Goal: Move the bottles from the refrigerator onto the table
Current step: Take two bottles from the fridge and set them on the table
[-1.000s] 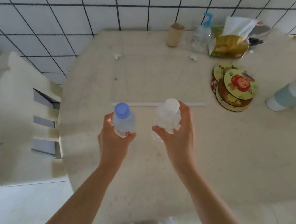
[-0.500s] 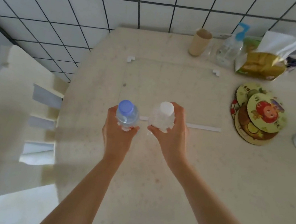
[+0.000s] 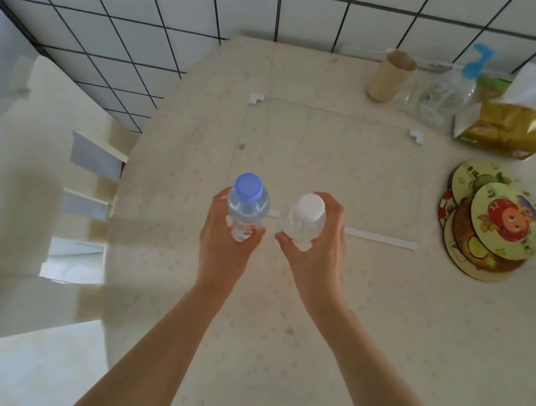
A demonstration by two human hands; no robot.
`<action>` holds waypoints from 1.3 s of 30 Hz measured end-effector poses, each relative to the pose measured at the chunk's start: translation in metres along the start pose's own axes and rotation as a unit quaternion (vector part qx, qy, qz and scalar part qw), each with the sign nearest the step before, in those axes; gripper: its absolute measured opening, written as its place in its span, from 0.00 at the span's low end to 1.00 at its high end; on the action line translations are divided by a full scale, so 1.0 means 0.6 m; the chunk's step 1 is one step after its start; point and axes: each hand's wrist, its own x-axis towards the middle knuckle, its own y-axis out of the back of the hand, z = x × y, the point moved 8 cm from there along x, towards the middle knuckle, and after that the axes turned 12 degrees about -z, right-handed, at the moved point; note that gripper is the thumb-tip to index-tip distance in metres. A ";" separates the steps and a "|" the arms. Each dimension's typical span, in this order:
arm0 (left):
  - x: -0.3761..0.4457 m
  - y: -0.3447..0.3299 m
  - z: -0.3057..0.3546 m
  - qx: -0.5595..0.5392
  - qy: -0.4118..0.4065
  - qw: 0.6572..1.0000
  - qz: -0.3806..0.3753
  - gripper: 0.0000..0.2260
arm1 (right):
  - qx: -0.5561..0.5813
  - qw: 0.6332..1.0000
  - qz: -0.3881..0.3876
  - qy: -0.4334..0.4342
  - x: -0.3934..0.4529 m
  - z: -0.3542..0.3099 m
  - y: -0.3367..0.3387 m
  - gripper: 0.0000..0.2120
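Fingers of left hand (image 3: pixel 225 248) wrapped round clear blue-capped plastic bottle (image 3: pixel 247 205); right hand (image 3: pixel 315 260) gripping clear white-capped plastic bottle (image 3: pixel 301 222), both upright over speckled beige worktop (image 3: pixel 280 306).

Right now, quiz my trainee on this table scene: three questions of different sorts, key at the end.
1. True or false: the left hand grips the blue-capped bottle.
2. Which colour is the cap of the bottle in the right hand? A red, B white, C green.
3. Fill in: the stack of round coasters lies on the table to the ___ of both hands.

Key: 1 true; 2 B; 3 right.
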 end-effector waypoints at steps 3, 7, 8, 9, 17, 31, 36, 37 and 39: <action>0.003 0.001 -0.003 -0.002 0.002 1.000 -0.001 0.32 | -0.001 1.000 0.002 -0.006 -0.001 -0.002 -0.002 0.34; 0.008 0.003 -0.002 -0.019 0.013 1.000 -0.010 0.31 | -0.003 1.000 0.015 -0.027 0.002 -0.001 -0.001 0.34; 0.008 0.004 -0.001 -0.020 0.015 1.000 -0.015 0.30 | -0.002 0.999 0.025 -0.035 0.001 -0.001 0.000 0.34; 0.007 0.005 -0.001 -0.025 0.017 0.999 -0.022 0.30 | 0.001 0.999 0.036 -0.041 -0.001 -0.001 0.000 0.34; 0.010 0.016 0.006 -0.030 0.014 0.998 -0.057 0.29 | 0.023 0.996 0.075 -0.046 -0.018 -0.012 -0.008 0.32; -0.003 0.013 0.000 0.002 0.012 0.991 -0.137 0.33 | -0.030 0.996 0.049 -0.074 -0.020 0.011 -0.011 0.38; -0.036 0.035 -0.026 -0.001 0.057 0.992 -0.115 0.29 | -0.029 0.993 0.056 -0.098 -0.053 0.026 0.008 0.34; -0.047 0.039 -0.028 -0.006 0.057 0.992 -0.108 0.26 | -0.032 0.993 0.061 -0.099 -0.065 0.027 0.013 0.33; -0.074 0.049 -0.030 -0.021 0.063 0.994 -0.090 0.21 | -0.047 0.992 0.066 -0.094 -0.095 0.028 0.018 0.28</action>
